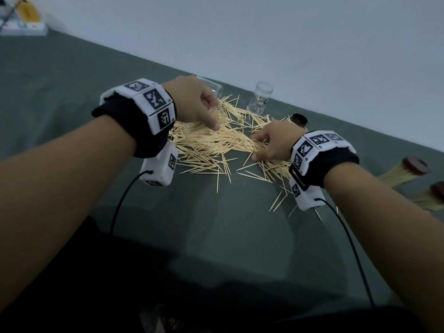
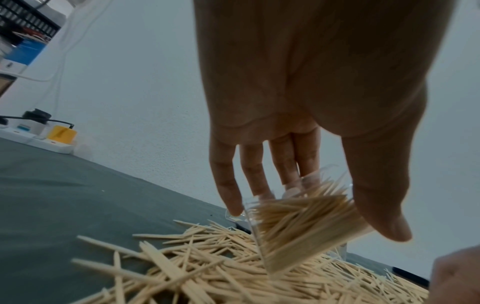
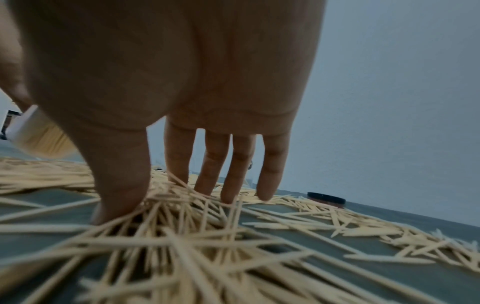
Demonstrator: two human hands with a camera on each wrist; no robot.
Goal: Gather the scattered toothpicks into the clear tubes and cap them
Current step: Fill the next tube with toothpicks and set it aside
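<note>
Your left hand (image 2: 311, 102) grips a tilted tube (image 2: 298, 222) part-filled with toothpicks, above the pile (image 1: 216, 143) on the counter (image 1: 228, 224). Your right hand (image 1: 274, 143) presses spread, straight fingers (image 3: 270, 174) into the pile. No writing is readable. Two capped tubes (image 1: 406, 171) at the right are blurred.

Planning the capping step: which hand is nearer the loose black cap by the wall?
Right. The right hand works the toothpicks just in front of the black cap; the left hand holds a clear tube farther left.
</note>
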